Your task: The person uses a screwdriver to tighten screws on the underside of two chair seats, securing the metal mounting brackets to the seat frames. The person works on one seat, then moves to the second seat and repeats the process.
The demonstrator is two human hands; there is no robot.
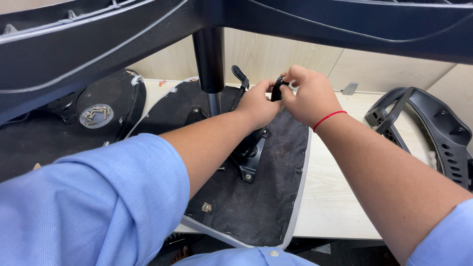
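Right hand (310,96) and left hand (258,106), fingers closed together on a small black knob (277,90) above the upturned chair seat (246,197) on the desk (335,197). Gas-lift column (209,59) rises just left of the hands; black star base (98,39) overhangs. Armrest (433,128) lies right; screw dish (96,115) left. Bare desk lies right of the seat.

Single head-worn view, looking steeply down; close over the worktable (340,197)
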